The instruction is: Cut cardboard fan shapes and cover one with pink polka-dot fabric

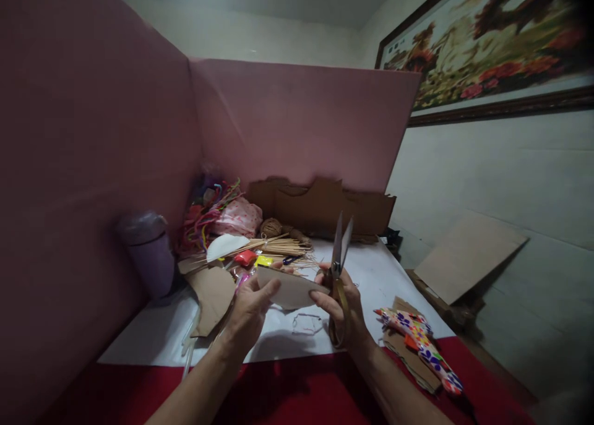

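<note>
A pale piece of cardboard (292, 290) with a straight upper edge and a curved lower edge is held up over the white sheet. My left hand (253, 304) is closed on its left end, thumb on the near face. At the other end, the thumb and fingertips of my right hand (346, 310) touch the cardboard. That same hand also holds scissors (341, 252), their blades pointing up and slightly parted, the gold-coloured handles against the palm. Beneath the cardboard, a small thin-lined outline shape (307, 324) lies on the sheet.
Behind my hands lie bamboo sticks (283, 247), red (245, 257) and yellow packets (264, 261), a twine ball (271, 227) and pipe cleaners (204, 221). Brown cardboard (211, 295) and a purple tumbler (149, 255) stand left. A patterned glue gun (424, 344) rests on cardboard scraps at right.
</note>
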Demonstrator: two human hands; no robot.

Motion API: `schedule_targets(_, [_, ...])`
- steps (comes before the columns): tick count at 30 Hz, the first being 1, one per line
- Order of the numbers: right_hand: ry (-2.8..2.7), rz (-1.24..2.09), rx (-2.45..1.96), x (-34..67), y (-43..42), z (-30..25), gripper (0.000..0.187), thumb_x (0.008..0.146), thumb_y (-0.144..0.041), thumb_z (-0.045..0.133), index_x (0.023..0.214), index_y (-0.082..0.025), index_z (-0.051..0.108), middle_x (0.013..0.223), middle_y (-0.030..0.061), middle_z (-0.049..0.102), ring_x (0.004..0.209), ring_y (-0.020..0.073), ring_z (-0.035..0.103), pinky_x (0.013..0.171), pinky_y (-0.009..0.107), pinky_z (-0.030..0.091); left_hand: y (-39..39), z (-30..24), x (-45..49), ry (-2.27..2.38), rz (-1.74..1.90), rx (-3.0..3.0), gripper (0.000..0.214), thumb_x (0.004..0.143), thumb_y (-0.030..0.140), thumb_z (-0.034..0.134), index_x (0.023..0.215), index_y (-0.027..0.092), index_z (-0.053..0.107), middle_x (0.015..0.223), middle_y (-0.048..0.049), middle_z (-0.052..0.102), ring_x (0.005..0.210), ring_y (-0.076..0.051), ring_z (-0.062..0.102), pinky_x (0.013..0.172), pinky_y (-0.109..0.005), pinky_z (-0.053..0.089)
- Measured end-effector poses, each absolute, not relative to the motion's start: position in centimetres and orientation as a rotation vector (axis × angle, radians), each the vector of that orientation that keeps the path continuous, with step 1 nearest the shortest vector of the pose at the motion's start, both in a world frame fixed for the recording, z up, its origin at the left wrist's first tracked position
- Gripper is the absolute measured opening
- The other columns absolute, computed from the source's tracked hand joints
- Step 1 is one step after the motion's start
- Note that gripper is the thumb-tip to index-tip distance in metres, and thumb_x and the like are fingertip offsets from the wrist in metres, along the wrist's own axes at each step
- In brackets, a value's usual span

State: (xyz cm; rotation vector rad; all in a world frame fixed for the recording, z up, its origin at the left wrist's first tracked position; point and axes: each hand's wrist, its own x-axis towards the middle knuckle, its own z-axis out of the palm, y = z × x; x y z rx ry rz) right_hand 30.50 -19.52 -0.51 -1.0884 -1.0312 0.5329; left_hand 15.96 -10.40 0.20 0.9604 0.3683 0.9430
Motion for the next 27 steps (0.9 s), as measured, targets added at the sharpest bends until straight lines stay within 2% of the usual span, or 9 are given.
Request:
schedule_targets(4, [-1.043, 0.58, -1.039, 30.6, -19.4, -1.0, 0.044, 0.069, -0.029, 0.069, 0.108, -0.024, 0.049, 0.082, -0.0013, 0.052, 0.064, 0.0126, 0.048, 0.056, 0.025, 0.039, -9.9, 0.3, 15.5, 0.377, 1.024, 1.029, 0.026, 0.066, 0.028, 0.077, 0.087, 0.013, 0.073, 0.076, -0.0058, 0.071, 0.066, -0.015, 0.063, 0.063, -0.025, 0.049])
schedule_targets(7, [-0.988, 0.653, -1.022, 30.5, -19.1, -1.4, 0.042, 0.07, -0.027, 0.068, 0.108, -0.024, 0.05, 0.081, -0.0016, 0.05, 0.065, 0.0127, 0.049, 0.055, 0.024, 0.04, -10.0, 0.2, 15.4, 0.396, 1.057, 1.094, 0.021, 0.067, 0.028, 0.076, 0.082, 0.014, 0.074, 0.071, -0.004, 0.07, 0.061, -0.014, 0.06, 0.061, -0.025, 0.048])
schedule_targets(14, [-0.743, 0.894, -0.949, 30.2, -18.3, -2.7, 0.047, 0.064, -0.026, 0.073, 0.106, -0.026, 0.052, 0.081, -0.0023, 0.054, 0.069, 0.0151, 0.056, 0.057, 0.025, 0.045, -10.9, 0.2, 15.7, 0.504, 1.182, 1.237, 0.021, 0.068, 0.033, 0.073, 0.078, 0.014, 0.074, 0.068, -0.0023, 0.069, 0.06, -0.015, 0.057, 0.056, -0.023, 0.045])
schedule_targets(19, [-0.678, 1.089, -0.933, 30.1, -18.1, -3.2, 0.055, 0.06, -0.028, 0.075, 0.109, -0.024, 0.051, 0.076, -0.0023, 0.057, 0.058, 0.0156, 0.057, 0.049, 0.027, 0.045, -10.5, 0.1, 15.8, 0.542, 1.186, 1.225, 0.021, 0.068, 0.034, 0.073, 0.071, 0.013, 0.072, 0.061, -0.0003, 0.064, 0.054, -0.011, 0.052, 0.051, -0.021, 0.039])
schedule_targets(27, [-0.661, 1.099, -0.905, 29.9, -18.2, -3.3, 0.055, 0.058, -0.024, 0.075, 0.107, -0.022, 0.051, 0.073, -0.0032, 0.057, 0.06, 0.0151, 0.059, 0.053, 0.026, 0.047, -10.1, 0.0, 15.6, 0.572, 1.113, 1.101, 0.023, 0.062, 0.033, 0.078, 0.068, 0.011, 0.071, 0.059, -0.0013, 0.064, 0.051, -0.01, 0.052, 0.048, -0.02, 0.039])
